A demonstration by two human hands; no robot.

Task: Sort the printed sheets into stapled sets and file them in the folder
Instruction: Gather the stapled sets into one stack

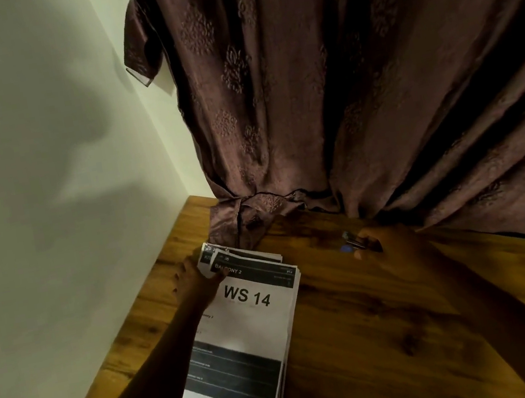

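A stack of printed sheets (242, 334) is laid on the left part of a wooden table (364, 338), close to its left edge, with the far end near the hem of a brown patterned curtain (338, 81). The top sheet is headed "BALCONY 2" and marked "WS 14" in large letters, with dark bands across its lower half. The far left corner of the stack is lifted and fanned, and it is pinched there by the left hand (194, 276), whose fingers are curled at the paper's edge. To the right of the stack, well apart from it, a small stapler (351, 242) with metal and blue parts is gripped in the right hand (380, 245), fingers wrapped round it, just above the tabletop. A pale wall (40, 166) is seen at the left.
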